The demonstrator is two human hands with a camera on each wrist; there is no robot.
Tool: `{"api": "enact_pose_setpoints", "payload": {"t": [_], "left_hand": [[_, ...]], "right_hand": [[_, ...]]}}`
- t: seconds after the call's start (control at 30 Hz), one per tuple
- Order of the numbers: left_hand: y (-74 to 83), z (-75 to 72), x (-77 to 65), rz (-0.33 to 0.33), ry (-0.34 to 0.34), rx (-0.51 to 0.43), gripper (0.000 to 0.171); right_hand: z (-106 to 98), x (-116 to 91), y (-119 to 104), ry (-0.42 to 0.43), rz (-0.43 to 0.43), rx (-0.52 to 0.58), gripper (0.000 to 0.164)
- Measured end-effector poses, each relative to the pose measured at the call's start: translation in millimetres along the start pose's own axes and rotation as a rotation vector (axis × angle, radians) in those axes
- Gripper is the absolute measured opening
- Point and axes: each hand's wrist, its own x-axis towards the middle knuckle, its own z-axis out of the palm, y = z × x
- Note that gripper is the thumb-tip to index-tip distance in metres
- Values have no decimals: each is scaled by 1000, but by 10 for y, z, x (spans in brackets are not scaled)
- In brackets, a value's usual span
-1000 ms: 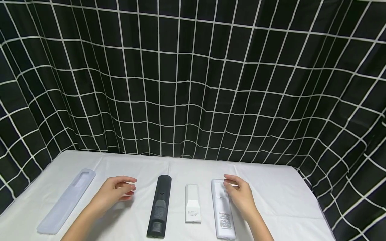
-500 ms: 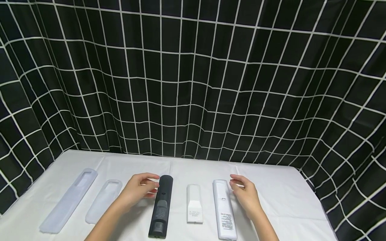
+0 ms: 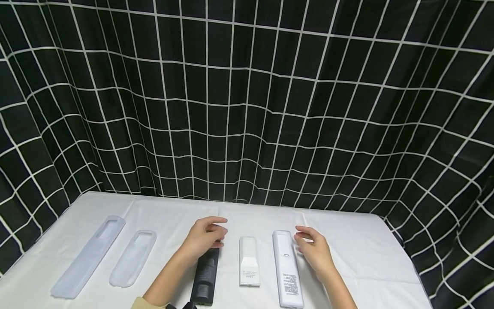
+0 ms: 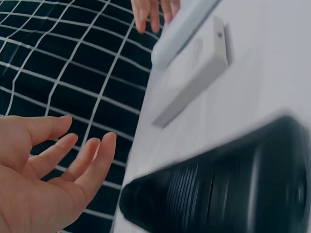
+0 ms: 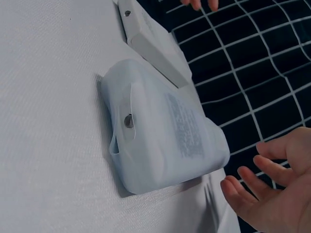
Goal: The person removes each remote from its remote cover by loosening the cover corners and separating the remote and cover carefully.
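A black remote control (image 3: pixel 206 277) lies face down, its far end hidden behind my left hand (image 3: pixel 203 237). That hand is held above it with relaxed fingers and nothing in them. In the left wrist view, the left hand (image 4: pixel 58 174) shows a gap between thumb and fingers, with the black remote (image 4: pixel 218 187) below. My right hand (image 3: pixel 315 249) is beside the far end of a long white remote (image 3: pixel 287 270), fingers loosely bent and holding nothing. The right wrist view shows this white remote (image 5: pixel 160 131) inside a translucent cover, apart from the right hand (image 5: pixel 272 189).
Between the two longer remotes lies a short white remote (image 3: pixel 248 262). Two translucent remote covers, a long one (image 3: pixel 88 259) and a shorter one (image 3: pixel 133 259), lie flat at the left. A black curtain with a white grid (image 3: pixel 247 107) hangs behind the white-covered table (image 3: pixel 359 249).
My left hand has moved right, from over the shorter cover to above the black remote, leaving that cover in sight. The right hand has shifted slightly off the long white remote's edge.
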Motion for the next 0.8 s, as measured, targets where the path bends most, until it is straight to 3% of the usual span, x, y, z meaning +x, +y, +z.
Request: {"api": "enact_pose_setpoints", "payload": {"t": [0.37,0.8], "left_hand": [[52,475,92,21,-87,-53,42],[19,1111,206,-32,-101,-62,46]], "right_hand": [[31,69,43,-14,29,-6,39],[72,113,111,-48,41,28,40]]}}
